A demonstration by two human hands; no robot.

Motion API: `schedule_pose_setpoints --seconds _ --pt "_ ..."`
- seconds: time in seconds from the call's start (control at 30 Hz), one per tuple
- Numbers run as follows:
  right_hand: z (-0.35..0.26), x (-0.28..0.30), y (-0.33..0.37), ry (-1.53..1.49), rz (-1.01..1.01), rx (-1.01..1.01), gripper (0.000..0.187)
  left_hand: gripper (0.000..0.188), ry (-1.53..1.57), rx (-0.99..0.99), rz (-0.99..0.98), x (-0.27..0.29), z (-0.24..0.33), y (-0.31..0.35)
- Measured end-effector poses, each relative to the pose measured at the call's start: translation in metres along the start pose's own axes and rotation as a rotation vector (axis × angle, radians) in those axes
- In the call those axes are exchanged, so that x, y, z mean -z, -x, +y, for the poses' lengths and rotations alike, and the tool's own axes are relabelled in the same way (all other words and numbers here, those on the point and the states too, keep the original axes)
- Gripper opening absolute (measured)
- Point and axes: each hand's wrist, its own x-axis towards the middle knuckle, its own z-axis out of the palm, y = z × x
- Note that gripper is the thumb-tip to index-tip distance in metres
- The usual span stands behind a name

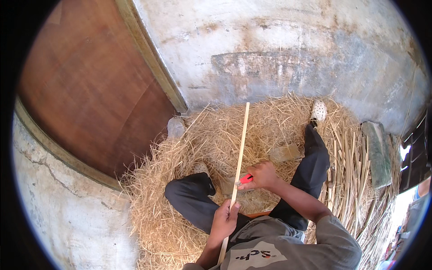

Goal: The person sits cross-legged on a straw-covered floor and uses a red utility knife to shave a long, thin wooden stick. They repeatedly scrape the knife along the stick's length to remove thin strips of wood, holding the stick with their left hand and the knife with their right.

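Observation:
A long, pale strip (pixel 241 146), apparently bamboo, runs upright through the middle of the view, from beside my body out toward the wall. My left hand (pixel 224 219) is closed round its lower part, near my lap. Higher up, my right hand (pixel 263 175) grips a small red-handled knife (pixel 246 178). The knife's front end meets the strip's right side; its blade is too small to make out. My right forearm crosses above my right thigh.
Straw-like shavings (pixel 216 130) cover the ground around my legs. A brick (pixel 285 153) lies between my feet, with a bundle of long strips (pixel 346 180) and a greenish stone slab (pixel 377 155) at right. A brown door (pixel 94 85) and stained wall (pixel 279 54) stand beyond.

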Motion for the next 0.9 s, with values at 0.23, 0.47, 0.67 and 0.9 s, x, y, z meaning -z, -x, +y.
schedule_pose_setpoints --seconds 0.23,0.47,0.67,0.9 --pt "0.006 -0.030 0.006 0.001 0.041 0.016 0.073 0.021 -0.062 -0.033 0.037 0.001 0.000 -0.002" --pt "0.005 -0.044 0.009 0.000 -0.034 -0.023 0.074 0.025 -0.072 0.038 0.014 0.004 -0.020 -0.004" --pt "0.057 -0.060 0.016 0.067 -0.071 -0.304 0.070 0.025 0.072 0.171 -0.067 -0.003 -0.028 0.013" --pt "0.039 -0.042 0.036 0.021 -0.134 -0.412 0.072 0.019 0.041 0.027 -0.081 -0.010 -0.028 0.016"
